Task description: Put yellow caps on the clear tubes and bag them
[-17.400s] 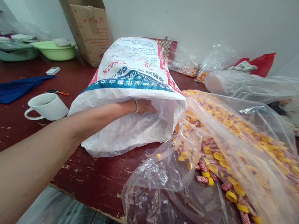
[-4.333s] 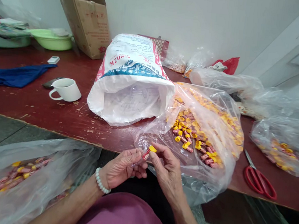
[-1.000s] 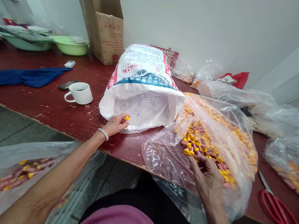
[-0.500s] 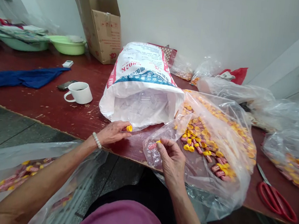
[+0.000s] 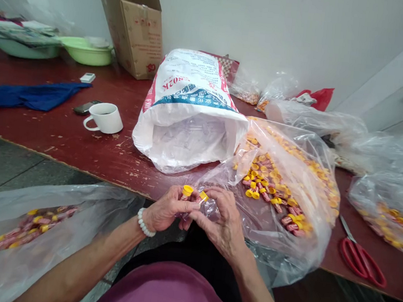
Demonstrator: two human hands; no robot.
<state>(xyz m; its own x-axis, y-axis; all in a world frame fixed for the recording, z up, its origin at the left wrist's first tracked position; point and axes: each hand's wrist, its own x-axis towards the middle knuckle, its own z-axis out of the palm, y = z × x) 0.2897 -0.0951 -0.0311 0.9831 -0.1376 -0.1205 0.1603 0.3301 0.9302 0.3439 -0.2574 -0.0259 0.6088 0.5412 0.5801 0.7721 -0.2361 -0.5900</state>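
My left hand [image 5: 166, 210], with a white bead bracelet on the wrist, grips a small clear tube with a yellow cap [image 5: 186, 191]. My right hand [image 5: 220, 219] pinches a second yellow-capped piece [image 5: 203, 197] right beside it; the two hands touch, just off the table's front edge. Beyond them lies a clear plastic bag [image 5: 283, 198] of yellow caps and red-patterned pieces. A white woven sack [image 5: 187, 111] lies open towards me. A plastic bag [image 5: 31, 229] at lower left holds several finished red and yellow pieces.
On the dark red table [image 5: 79, 148] stand a white mug [image 5: 104, 117], a blue cloth [image 5: 30, 94], a phone, green basins [image 5: 86, 50] and a cardboard box [image 5: 139, 24]. Red scissors [image 5: 359, 256] lie at right beside more plastic bags [image 5: 386, 204].
My left hand came back from the sack's mouth with a capped tube. My right hand drew out of the clear bag with a piece. Both hands now meet at the table edge.
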